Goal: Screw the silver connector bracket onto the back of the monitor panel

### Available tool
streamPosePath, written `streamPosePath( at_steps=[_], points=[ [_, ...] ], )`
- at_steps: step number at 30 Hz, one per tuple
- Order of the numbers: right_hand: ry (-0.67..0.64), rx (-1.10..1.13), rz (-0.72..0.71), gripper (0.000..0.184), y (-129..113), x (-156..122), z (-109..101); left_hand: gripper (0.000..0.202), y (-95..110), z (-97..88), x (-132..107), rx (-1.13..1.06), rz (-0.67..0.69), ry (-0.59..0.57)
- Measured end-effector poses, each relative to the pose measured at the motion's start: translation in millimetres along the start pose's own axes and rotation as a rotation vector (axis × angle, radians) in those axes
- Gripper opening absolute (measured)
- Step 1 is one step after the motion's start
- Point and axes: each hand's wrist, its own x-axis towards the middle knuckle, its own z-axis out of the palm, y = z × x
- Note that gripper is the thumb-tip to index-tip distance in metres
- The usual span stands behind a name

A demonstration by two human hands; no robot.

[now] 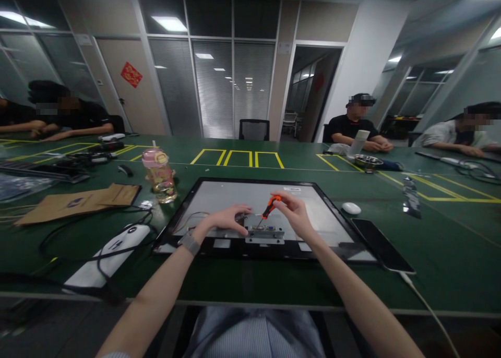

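Observation:
A flat display panel [313, 199] with a black frame and grey back lies on the table in front of me. Near its front edge sits a metal bracket [265, 235] with connectors and a circuit board partly hidden behind it. My right hand [294, 212] grips an orange and black screwdriver [270, 206], its shaft slanting down to the left toward the board behind the bracket. Whether the tip touches a screw is too small to tell. My left hand [229, 218] has its fingers spread over the board's left side, fingertips beside the bracket; thin wires run left of it.
Left on the green table [235, 282] are a white power strip [111, 253] with black cables, a brown paper bag [78, 201] and a pink-lidded bottle [158, 175]. A white case [351, 208] and a charging phone [381, 243] lie right. Several people sit farther off.

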Motion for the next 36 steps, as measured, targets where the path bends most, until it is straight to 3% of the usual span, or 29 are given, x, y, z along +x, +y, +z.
streamPosePath(
  at_steps=[5,10,15,23,29,36],
  points=[
    [0.07,0.02,0.003,0.012,4,0,1,0.08,-2,1.1,1,-0.02,0.024,0.005],
    [-0.018,0.266,0.118,0.023,1,1,4,0.082,-6,3.0,3,-0.015,0.029,0.014],
    [-0.052,0.396,0.126,0.014,-1,2,3,0.082,-9,3.6,4,-0.008,0.04,0.019],
    [-0.133,0.429,0.142,0.021,-7,0,6,0.083,-3,1.8,1,-0.001,0.011,0.005],
    [-0.091,0.417,0.13,0.012,-4,0,6,0.082,0,1.0,1,0.009,0.007,0.002],
    [-0.087,0.385,0.099,0.016,-3,2,4,0.082,-1,0.6,0,0.019,0.007,-0.005]
  ],
)
